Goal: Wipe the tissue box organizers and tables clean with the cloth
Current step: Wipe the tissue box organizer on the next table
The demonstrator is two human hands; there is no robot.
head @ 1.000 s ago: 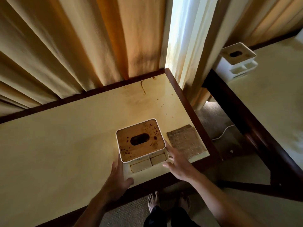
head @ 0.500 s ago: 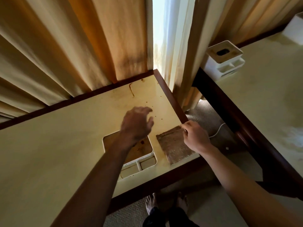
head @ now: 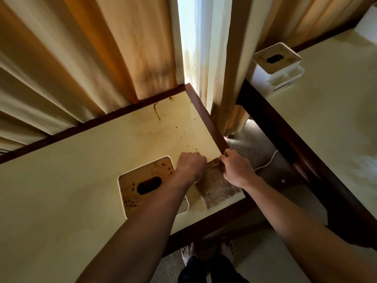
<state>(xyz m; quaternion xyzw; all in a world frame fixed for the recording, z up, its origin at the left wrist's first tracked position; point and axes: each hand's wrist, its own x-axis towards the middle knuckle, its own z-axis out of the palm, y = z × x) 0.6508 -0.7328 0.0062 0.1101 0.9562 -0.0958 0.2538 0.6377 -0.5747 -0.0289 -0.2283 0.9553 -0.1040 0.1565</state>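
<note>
No text, label, brand, number or sign can be read anywhere in this view. The white square tissue box organizer with a stained wooden lid [head: 145, 185] near the counter's front edge shows only brown spots, and the second white organizer [head: 277, 66] on the other counter bears no legible marking.

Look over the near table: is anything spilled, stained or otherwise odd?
Yes. Brown spots speckle the tissue box organizer lid, and more drips and a streak mark the table toward its far corner. Both hands, left hand and right hand, grip the cloth.
</note>
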